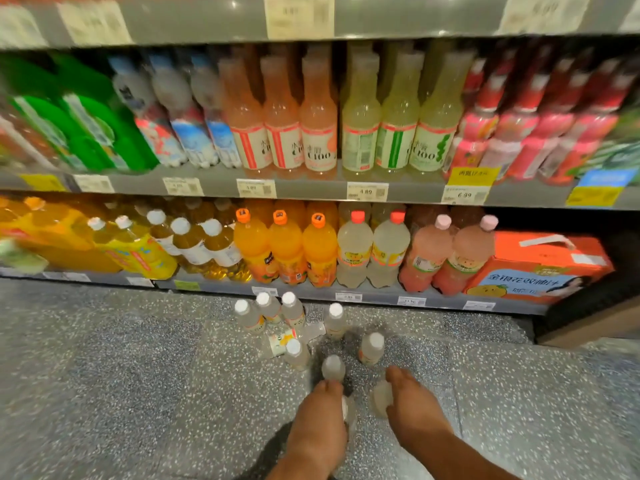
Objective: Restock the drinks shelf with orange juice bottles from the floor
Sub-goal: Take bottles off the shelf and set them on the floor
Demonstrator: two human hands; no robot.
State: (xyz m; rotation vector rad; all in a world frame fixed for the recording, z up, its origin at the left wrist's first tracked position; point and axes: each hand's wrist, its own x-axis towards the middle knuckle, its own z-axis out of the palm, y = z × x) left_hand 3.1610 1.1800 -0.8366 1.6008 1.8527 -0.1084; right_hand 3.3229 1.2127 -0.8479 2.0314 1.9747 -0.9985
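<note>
Below, each hand's grip clasps a pale bottle: left hand (323,410), right hand (408,400).

Head camera, looking forward and down at the shelves from standing height.

One wide-angle view only: it faces the drinks shelf (311,188) square on, edges bowed by the lens, and tips down to the speckled floor (121,375). Both hands, left hand (325,407) and right hand (408,400), sit close under the lens at the bottom edge; the shelves are farther off, blurred toward the sides.
</note>
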